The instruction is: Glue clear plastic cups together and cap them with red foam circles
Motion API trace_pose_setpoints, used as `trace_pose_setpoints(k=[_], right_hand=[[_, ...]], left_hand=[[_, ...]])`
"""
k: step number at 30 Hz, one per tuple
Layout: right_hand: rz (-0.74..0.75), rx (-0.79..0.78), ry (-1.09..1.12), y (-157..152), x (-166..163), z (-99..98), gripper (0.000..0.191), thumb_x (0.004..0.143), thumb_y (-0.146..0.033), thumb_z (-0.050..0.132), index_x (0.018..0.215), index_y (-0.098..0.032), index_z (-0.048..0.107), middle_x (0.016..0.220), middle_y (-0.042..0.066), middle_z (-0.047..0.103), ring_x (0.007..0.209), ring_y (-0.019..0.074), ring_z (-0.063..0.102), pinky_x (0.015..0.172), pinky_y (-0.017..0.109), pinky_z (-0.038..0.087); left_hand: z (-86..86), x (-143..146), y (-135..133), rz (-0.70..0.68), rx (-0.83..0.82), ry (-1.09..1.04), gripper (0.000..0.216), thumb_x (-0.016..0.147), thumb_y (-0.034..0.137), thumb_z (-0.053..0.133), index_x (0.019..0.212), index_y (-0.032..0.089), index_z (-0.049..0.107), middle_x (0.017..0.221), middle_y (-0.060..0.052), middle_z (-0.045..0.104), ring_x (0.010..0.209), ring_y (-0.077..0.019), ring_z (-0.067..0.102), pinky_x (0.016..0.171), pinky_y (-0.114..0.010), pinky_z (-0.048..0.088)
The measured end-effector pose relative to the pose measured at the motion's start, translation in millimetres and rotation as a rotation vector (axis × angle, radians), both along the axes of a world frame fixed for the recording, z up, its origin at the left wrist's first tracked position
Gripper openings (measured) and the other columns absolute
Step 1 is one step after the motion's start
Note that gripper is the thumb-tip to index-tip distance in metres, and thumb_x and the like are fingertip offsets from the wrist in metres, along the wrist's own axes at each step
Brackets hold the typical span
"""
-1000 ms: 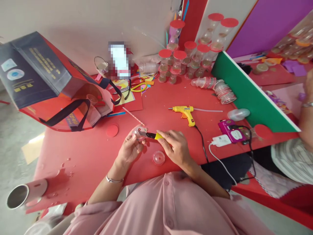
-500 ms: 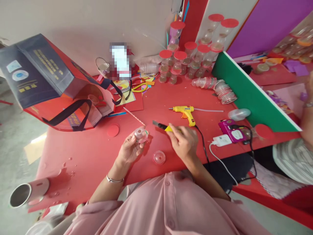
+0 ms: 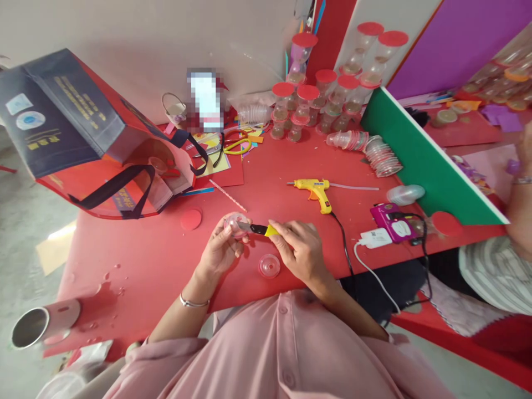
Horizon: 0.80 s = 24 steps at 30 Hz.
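Between the fingers of my left hand (image 3: 219, 248) is a clear plastic dome lid (image 3: 233, 221), raised above the red table. My right hand (image 3: 300, 249) grips a yellow and black utility knife (image 3: 258, 229). Its blade points left and meets or overlaps the top of the held lid; whether it has gone in I cannot tell. On the table below the knife lies a second clear dome lid (image 3: 269, 266) with a hole in its middle. A red disc (image 3: 191, 219) and a thin striped stick (image 3: 228, 195) lie beyond my left hand.
A yellow glue gun (image 3: 315, 192) lies ahead, its cord running past my right arm. Red-topped cup hourglasses (image 3: 307, 100) stand at the back beside a green divider (image 3: 428, 160). A large bag (image 3: 78, 133) and a metal cup (image 3: 45, 324) are at left. A purple power strip (image 3: 388, 221) is at right.
My right hand has moved left, bringing the knife blade from apart to the top of the lid. My left hand still holds the lid in nearly the same place.
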State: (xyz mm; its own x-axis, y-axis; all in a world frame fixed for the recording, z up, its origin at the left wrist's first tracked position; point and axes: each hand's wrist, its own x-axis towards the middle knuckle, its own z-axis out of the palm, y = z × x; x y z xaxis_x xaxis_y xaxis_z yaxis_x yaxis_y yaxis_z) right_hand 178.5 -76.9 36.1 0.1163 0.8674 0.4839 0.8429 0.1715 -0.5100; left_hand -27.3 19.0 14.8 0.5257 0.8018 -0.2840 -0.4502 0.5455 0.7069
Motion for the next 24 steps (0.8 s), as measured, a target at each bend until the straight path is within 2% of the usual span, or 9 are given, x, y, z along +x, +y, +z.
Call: trace_pose_setpoints(k=[6, 10, 12, 14, 18, 22, 24], right_hand=[[-0.038, 0.003, -0.060, -1.8, 11.6, -10.5, 0.030, 0.103, -0.033, 0.060, 0.131, -0.027, 0.072, 0.093, 0.004, 0.075, 0.087, 0.0171, 0.067, 0.084, 0.034, 0.042], [-0.204, 0.031, -0.154, -0.3, 29.6, -15.2, 0.028, 0.101, -0.035, 0.066, 0.125, -0.025, 0.075, 0.090, 0.005, 0.075, 0.082, 0.0178, 0.065, 0.079, 0.035, 0.040], [-0.264, 0.031, -0.119, -0.9, 36.2, -11.1, 0.028, 0.102, -0.034, 0.063, 0.124, -0.022, 0.075, 0.088, 0.006, 0.075, 0.080, 0.0176, 0.065, 0.077, 0.034, 0.040], [-0.233, 0.014, -0.040, -2.5, 34.4, -3.0, 0.029, 0.105, -0.032, 0.059, 0.126, -0.021, 0.074, 0.091, 0.006, 0.075, 0.082, 0.0174, 0.067, 0.078, 0.034, 0.042], [-0.051, -0.019, 0.051, -3.3, 10.8, 9.6, 0.030, 0.106, -0.034, 0.055, 0.128, -0.022, 0.073, 0.092, 0.005, 0.076, 0.085, 0.0165, 0.068, 0.081, 0.033, 0.044], [0.000, -0.029, 0.052, -0.3, -4.3, 6.8, 0.030, 0.106, -0.037, 0.056, 0.125, -0.022, 0.074, 0.091, 0.005, 0.076, 0.084, 0.0161, 0.068, 0.079, 0.033, 0.043], [-0.001, -0.023, 0.035, 0.7, -3.1, 3.4, 0.029, 0.106, -0.036, 0.057, 0.126, -0.023, 0.074, 0.090, 0.005, 0.076, 0.084, 0.0161, 0.068, 0.079, 0.033, 0.042]], left_hand=[[-0.3, 0.0, -0.2, -0.031, -0.033, 0.007, 0.047, 0.082, 0.039, 0.081, 0.117, 0.015, 0.063, 0.092, -0.008, 0.073, 0.064, -0.0140, 0.068, 0.037, -0.015, 0.047], [7.4, -3.7, 0.1, -0.053, -0.035, -0.042, 0.054, 0.077, 0.041, 0.085, 0.120, 0.018, 0.062, 0.099, -0.008, 0.074, 0.061, -0.0124, 0.067, 0.034, -0.014, 0.044], [9.6, -4.0, -0.3, -0.031, -0.009, -0.047, 0.054, 0.077, 0.042, 0.085, 0.120, 0.018, 0.062, 0.104, -0.009, 0.074, 0.062, -0.0125, 0.067, 0.034, -0.014, 0.044], [8.9, -2.4, -1.1, -0.005, 0.006, -0.028, 0.050, 0.080, 0.040, 0.083, 0.119, 0.017, 0.063, 0.103, -0.009, 0.074, 0.064, -0.0126, 0.068, 0.037, -0.014, 0.047], [4.0, 1.7, -1.6, 0.010, 0.015, -0.006, 0.049, 0.083, 0.037, 0.082, 0.122, 0.017, 0.061, 0.106, -0.010, 0.075, 0.070, -0.0143, 0.072, 0.043, -0.016, 0.052], [4.6, 1.2, 0.1, 0.043, 0.045, -0.008, 0.050, 0.081, 0.036, 0.085, 0.123, 0.019, 0.062, 0.118, -0.012, 0.074, 0.073, -0.0154, 0.073, 0.043, -0.017, 0.053], [5.7, 0.7, 0.4, 0.038, 0.048, -0.012, 0.050, 0.081, 0.036, 0.085, 0.122, 0.019, 0.062, 0.116, -0.012, 0.074, 0.073, -0.0158, 0.073, 0.043, -0.017, 0.052]])
